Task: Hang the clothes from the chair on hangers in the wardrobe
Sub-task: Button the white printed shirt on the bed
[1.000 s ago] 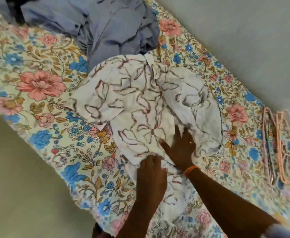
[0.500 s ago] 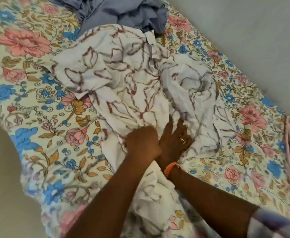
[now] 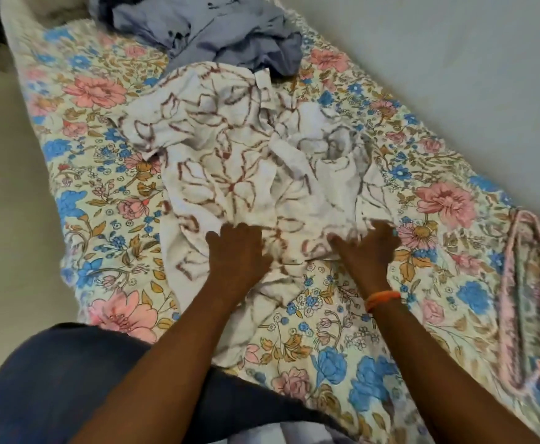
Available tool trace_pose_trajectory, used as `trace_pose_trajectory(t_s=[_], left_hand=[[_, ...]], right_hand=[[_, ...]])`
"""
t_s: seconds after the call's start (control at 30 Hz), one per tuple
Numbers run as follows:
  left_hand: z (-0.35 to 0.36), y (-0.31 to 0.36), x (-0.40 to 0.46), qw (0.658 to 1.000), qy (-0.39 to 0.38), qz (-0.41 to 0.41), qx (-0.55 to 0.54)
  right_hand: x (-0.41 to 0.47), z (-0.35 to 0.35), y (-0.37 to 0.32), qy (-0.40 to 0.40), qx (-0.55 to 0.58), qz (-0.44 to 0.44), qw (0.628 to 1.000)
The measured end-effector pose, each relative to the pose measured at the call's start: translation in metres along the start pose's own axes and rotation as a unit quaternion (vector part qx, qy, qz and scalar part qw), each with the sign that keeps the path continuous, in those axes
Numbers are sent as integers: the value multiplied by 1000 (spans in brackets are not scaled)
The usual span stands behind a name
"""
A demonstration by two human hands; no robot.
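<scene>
Floor: pale, plain floor (image 3: 9, 219) along the left edge of the view.

Bedding: floral bedsheet (image 3: 102, 174), cream cotton with pink and blue flowers and tan leaves, running diagonally from upper left to lower right.

Garment 1: crumpled white garment with brown line-drawn leaf print (image 3: 240, 161), lying in the middle of the sheet, its near edge bunched.

Garment 2: rumpled grey-blue fabric garment (image 3: 217, 33), at the far end of the sheet, just beyond the white one and touching its top edge.

Left hand (image 3: 238, 251): back upward, resting on the near left part of the white garment; fingertips are buried in a fold, so whether they pinch cloth or only press cannot be told.

Right hand (image 3: 369, 248): fingers spread and reaching into the near right edge of the white garment; grip blurred, cannot be told. An orange band (image 3: 382, 298) circles the wrist.

Hangers: pink and peach looped hangers (image 3: 537, 299), lying on the sheet at far right, well apart from both garments.

Wall: plain pale wall (image 3: 454, 75) along the upper right.
</scene>
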State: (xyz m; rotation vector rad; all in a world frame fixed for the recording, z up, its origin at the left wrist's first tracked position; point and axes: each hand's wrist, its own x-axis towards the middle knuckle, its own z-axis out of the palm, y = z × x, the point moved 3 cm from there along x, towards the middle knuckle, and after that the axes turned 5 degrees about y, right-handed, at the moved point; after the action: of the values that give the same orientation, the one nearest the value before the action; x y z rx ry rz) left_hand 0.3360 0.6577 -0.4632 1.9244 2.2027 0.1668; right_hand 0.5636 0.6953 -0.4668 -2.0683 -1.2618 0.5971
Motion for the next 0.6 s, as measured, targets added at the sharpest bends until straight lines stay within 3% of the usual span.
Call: trace_pose_trajectory(t_s=[0.07, 0.17, 0.23, 0.33, 0.4, 0.5, 0.6], left_hand=[[1, -5, -3, 999, -6, -10, -34], [-2, -13, -2, 999, -13, 3, -48], [-7, -23, -2, 990, 9, -31, -137], [-17, -37, -4, 942, 72, -93, -315], [-26, -37, -5, 916, 109, -100, -372], [-31, -32, -6, 900, 152, -101, -396], [-29, -31, -5, 863, 221, -134, -434]], right_hand=[[8, -3, 12, -47, 10, 62, 997], [13, -8, 10, -49, 36, 36, 998], [13, -13, 3, -38, 123, 48, 990], [22, -29, -19, -33, 303, 129, 944], [29, -37, -40, -58, 396, 144, 905], [31, -34, -74, -137, 437, 89, 884], [25, -10, -105, -287, 428, -24, 857]])
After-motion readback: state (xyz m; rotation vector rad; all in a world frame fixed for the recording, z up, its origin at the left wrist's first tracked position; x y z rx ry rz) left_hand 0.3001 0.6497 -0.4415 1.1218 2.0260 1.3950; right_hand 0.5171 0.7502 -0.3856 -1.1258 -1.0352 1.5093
